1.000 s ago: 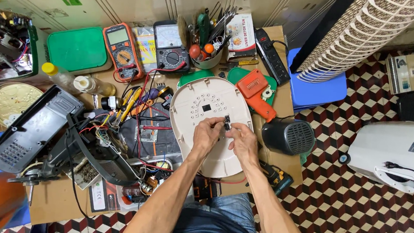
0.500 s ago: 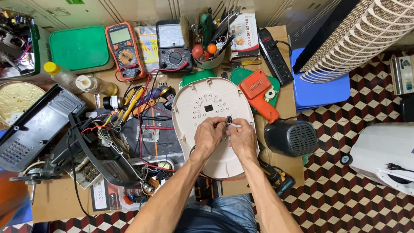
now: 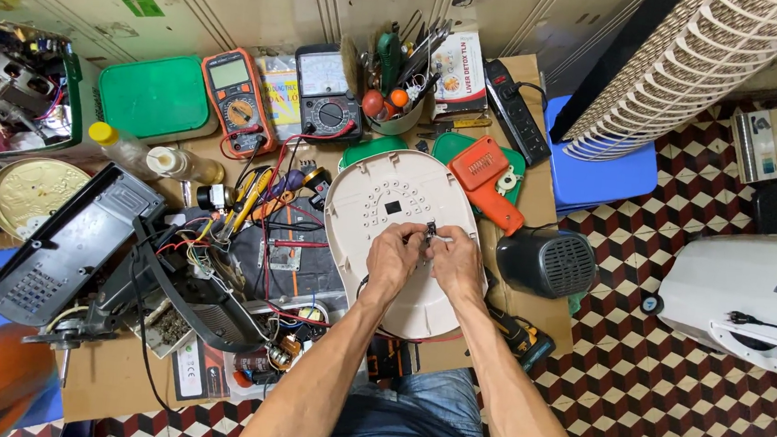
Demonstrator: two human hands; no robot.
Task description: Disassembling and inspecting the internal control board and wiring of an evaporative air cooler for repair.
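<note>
I see my left hand [image 3: 393, 259] and right hand [image 3: 456, 263] close together over the white oval cover [image 3: 403, 238], which lies flat on the cluttered bench. Both pinch a small dark part [image 3: 430, 231] between the fingertips, just above the cover's middle. I judge the main risk is losing that part: a slip would send it off the cover into the tangle of wires [image 3: 247, 234] on the left or onto the tiled floor [image 3: 672, 403]. Pressing hard could also slide the cover against the orange tool [image 3: 484, 173] just beside it.
</note>
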